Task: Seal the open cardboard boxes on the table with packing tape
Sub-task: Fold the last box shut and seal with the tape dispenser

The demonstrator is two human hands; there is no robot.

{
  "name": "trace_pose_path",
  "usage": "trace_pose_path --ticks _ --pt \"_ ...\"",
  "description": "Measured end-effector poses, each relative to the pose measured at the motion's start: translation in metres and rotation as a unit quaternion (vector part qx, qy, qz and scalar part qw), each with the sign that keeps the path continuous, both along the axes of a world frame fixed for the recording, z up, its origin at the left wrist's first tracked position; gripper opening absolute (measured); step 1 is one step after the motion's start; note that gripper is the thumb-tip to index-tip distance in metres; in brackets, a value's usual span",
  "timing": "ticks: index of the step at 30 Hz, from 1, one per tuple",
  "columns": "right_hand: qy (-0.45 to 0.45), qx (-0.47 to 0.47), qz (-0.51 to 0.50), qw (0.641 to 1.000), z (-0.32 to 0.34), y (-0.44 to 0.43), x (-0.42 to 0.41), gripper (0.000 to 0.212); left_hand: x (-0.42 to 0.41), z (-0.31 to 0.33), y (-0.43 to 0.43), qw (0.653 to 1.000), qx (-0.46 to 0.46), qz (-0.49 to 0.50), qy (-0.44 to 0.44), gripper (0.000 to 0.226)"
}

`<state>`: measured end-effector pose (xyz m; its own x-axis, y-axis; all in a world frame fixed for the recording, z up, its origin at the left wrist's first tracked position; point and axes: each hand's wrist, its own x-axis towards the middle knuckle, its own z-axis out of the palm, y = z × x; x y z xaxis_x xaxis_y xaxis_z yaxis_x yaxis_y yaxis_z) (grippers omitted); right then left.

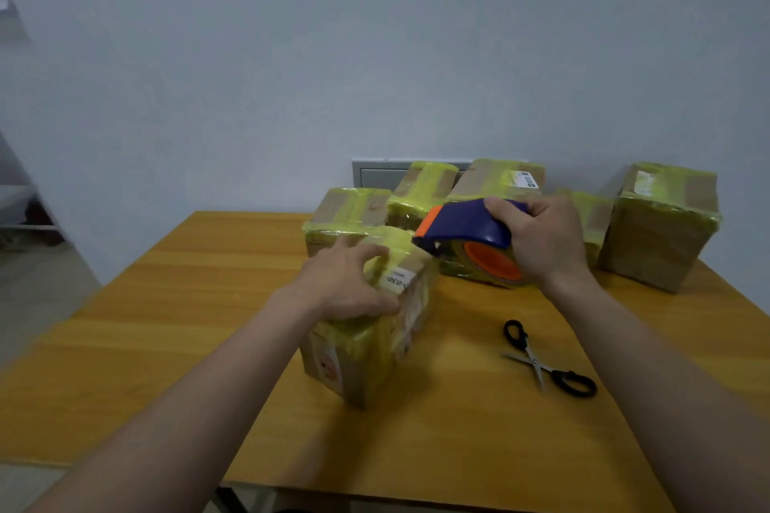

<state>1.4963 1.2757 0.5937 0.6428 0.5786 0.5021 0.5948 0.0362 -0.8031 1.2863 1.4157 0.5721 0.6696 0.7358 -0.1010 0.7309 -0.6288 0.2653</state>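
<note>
Grips with the left hand (346, 283) the near box (375, 362) at the middle of the wooden surface (166, 325), with fingers (371, 252) curled over its yellow-taped top. Holds in the right hand (541, 237) the blue-and-orange tape dispenser (462, 221), with fingers clenched round its handle, close above the far end of that box. Leaves open scissors (541, 362) lying flat at the right, and taped boxes (350, 208) grouped behind.

Perhaps six boxes (375, 354), one tape dispenser (466, 223), one scissors (535, 360)
</note>
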Motion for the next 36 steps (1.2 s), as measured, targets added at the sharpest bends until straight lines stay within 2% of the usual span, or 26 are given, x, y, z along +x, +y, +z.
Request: trace_pose_path --ticks 4,8,11,15,17,19,20,21,23,25,27,29,30,31,33,36 --pt "0.110 0.076 0.020 0.991 0.007 0.017 -0.028 0.047 -0.019 0.002 0.003 0.994 -0.035 -0.101 -0.001 0.106" --pt "0.194 0.090 0.021 0.977 0.007 0.037 -0.053 0.050 -0.022 0.010 0.004 0.984 -0.030 -0.172 0.042 0.102" --pt "0.232 0.101 0.003 0.968 0.001 0.054 -0.070 0.045 -0.022 0.011 0.011 0.979 -0.027 -0.200 0.033 0.103" --pt "0.271 0.105 -0.002 0.957 -0.015 0.074 -0.085 0.041 -0.030 0.001 0.026 0.975 -0.024 -0.215 -0.043 0.095" --pt "0.274 0.105 -0.005 0.956 -0.024 0.083 -0.091 0.045 -0.037 -0.003 0.029 0.975 -0.049 -0.171 -0.131 0.087" --pt "0.256 0.106 -0.011 0.961 -0.033 0.089 -0.095 0.043 -0.040 -0.008 0.029 0.960 -0.079 -0.101 -0.247 0.079" --pt "0.244 0.109 -0.012 0.964 -0.036 0.091 -0.097 0.042 -0.040 -0.010 0.027 0.956 -0.070 -0.077 -0.275 0.077" --pt "0.238 0.110 -0.013 0.965 -0.038 0.091 -0.097 0.043 -0.039 -0.012 0.025 0.962 -0.047 -0.068 -0.262 0.079" --pt "0.238 0.116 -0.011 0.964 -0.041 0.093 -0.095 0.043 -0.034 -0.019 0.021 0.983 0.023 -0.082 -0.165 0.087" --pt "0.239 0.124 -0.010 0.963 -0.041 0.093 -0.092 0.043 -0.027 -0.021 0.019 0.989 0.078 -0.089 -0.085 0.087" --pt "0.237 0.126 -0.005 0.963 -0.040 0.092 -0.093 0.042 -0.027 -0.021 0.020 0.990 0.081 -0.085 -0.083 0.085" --pt "0.238 0.127 0.001 0.963 -0.043 0.090 -0.093 0.039 -0.028 -0.026 0.022 0.986 0.068 -0.083 -0.127 0.084" --pt "0.235 0.127 0.002 0.964 -0.043 0.089 -0.094 0.037 -0.030 -0.029 0.022 0.979 0.040 -0.076 -0.185 0.081" --pt "0.235 0.124 0.006 0.964 -0.042 0.089 -0.094 0.036 -0.035 -0.033 0.023 0.963 0.002 -0.066 -0.259 0.074" --pt "0.240 0.118 0.006 0.964 -0.043 0.087 -0.095 0.034 -0.043 -0.042 0.023 0.911 -0.089 -0.047 -0.399 0.059" --pt "0.240 0.117 0.009 0.964 -0.043 0.087 -0.096 0.033 -0.047 -0.052 0.026 0.852 -0.156 -0.037 -0.499 0.053"
